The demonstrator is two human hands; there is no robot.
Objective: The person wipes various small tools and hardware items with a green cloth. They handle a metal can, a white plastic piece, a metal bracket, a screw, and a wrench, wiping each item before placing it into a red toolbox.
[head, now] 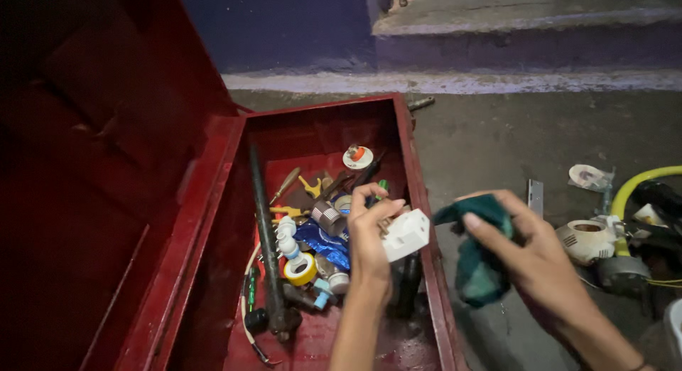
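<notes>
My left hand is over the open red metal toolbox and grips a white square plastic part by its edge. My right hand is to the right of the box, above the floor, and holds a dark teal cloth that hangs down from the fingers. Cloth and white part are a short gap apart. Inside the box lie a long dark metal bar, a roll of yellow tape, white pipe fittings, a blue packet and several small tools.
The toolbox lid stands open at the left. On the concrete floor at the right lie a yellow hose, a white round fitting, a metal strip and other parts. A painted step runs along the back.
</notes>
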